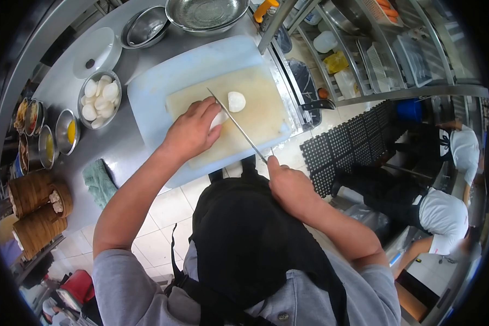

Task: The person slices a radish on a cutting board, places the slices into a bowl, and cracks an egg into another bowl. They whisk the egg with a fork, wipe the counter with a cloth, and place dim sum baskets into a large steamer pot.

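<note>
My left hand [193, 130] is closed on a round white piece [218, 118] that looks like peeled radish, pressing it on the cream cutting board [255, 130]. Its fingertips are right beside the blade of a long knife [238, 126]. My right hand [290, 182] grips that knife, its handle hidden in my fist. The blade slants across the board along the right side of the white piece. Just beyond the blade lies a white slice [236, 101] with one straight edge. Beneath the cream board is a larger pale blue board [152, 87].
Left of the boards stands a metal bowl [114, 113] of white pieces, near a white lid [95, 54], a green cloth [99, 182] and bamboo steamers [35, 217]. A black-handled knife [318, 105] juts from the table's right side. Two people [443, 217] work at right.
</note>
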### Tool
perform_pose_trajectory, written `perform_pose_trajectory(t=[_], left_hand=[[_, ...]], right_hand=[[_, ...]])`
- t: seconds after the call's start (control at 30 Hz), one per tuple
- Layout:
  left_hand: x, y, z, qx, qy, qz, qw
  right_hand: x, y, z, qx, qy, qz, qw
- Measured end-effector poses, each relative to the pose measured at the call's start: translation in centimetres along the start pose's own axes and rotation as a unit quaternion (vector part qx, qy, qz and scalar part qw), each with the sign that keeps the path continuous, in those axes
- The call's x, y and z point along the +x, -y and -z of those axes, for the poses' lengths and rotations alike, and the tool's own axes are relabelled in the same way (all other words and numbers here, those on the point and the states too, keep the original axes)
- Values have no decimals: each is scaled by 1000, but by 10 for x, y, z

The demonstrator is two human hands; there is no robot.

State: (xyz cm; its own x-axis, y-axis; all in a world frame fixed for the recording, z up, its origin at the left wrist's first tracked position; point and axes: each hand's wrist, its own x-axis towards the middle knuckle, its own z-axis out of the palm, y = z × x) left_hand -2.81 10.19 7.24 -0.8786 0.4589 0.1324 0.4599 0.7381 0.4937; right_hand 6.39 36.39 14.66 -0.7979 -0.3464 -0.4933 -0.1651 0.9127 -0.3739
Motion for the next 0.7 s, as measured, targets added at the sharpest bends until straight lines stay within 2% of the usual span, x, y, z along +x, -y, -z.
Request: perform_pose_trajectory(t=[0.37, 0.5, 0.7], left_hand=[[0, -1, 0, 1, 4, -5, 1000], [-1, 2, 0, -8, -8, -2, 1000], [-7, 4, 10, -12, 10, 2, 1000]], right_hand=[[48, 2, -20, 3, 36, -8, 999], [48, -10, -28, 17, 8, 9, 1000], [23, 6, -1, 31, -26, -6, 999]])
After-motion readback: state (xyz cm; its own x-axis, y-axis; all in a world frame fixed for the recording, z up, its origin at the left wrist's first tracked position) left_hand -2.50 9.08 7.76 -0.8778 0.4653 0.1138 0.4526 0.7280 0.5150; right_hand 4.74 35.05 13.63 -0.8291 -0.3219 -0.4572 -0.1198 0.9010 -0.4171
